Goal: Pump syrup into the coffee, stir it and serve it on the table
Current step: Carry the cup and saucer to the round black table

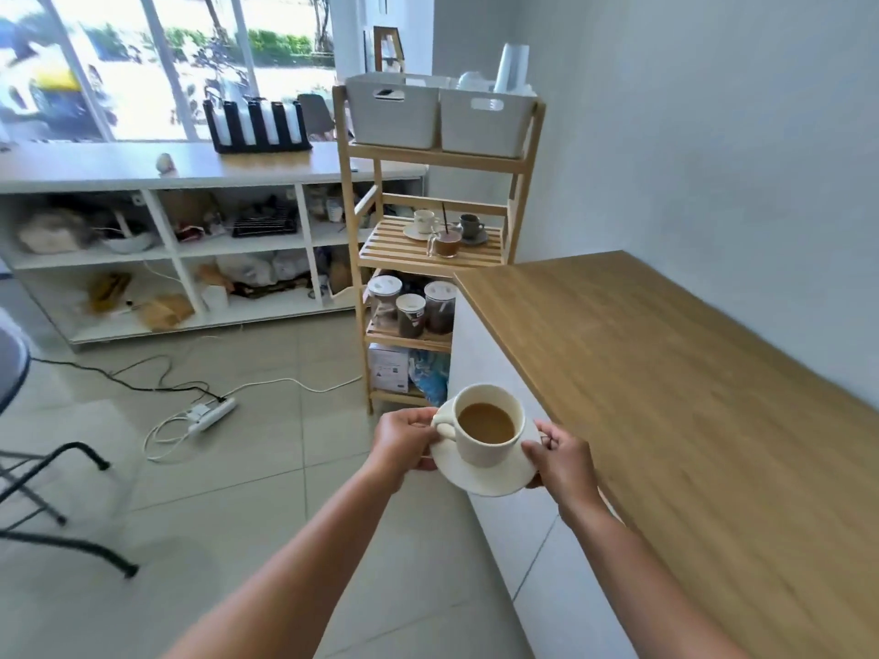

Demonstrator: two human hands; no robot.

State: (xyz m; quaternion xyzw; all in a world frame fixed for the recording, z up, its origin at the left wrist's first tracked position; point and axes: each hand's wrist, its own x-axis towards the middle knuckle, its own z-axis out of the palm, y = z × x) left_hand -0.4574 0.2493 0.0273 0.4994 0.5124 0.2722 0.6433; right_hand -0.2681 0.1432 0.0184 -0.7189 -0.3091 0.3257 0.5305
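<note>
Serving step, by my reading: no pump bottle or spoon in view.

Cup [487, 444] with milky coffee [486, 422] sits on a saucer [480, 482], carried in the air low in view, about 6 o'clock, over the floor and just beside the table [666, 397] edge.

Left hand [404, 442] at the saucer's 9 o'clock, fingers curled on the rim, next to the cup handle. Right hand [561, 461] at 3 o'clock, thumb over the rim, fingers curled beneath.

Wooden table top runs from 1 to 4 o'clock. Next move calls for lifting over the edge, keeping the saucer level and setting it down gently. Coffee is near the brim, so a spill is likely.

Wooden rack [516, 211] at 12 o'clock. Jar and box labels too blurred to read.
</note>
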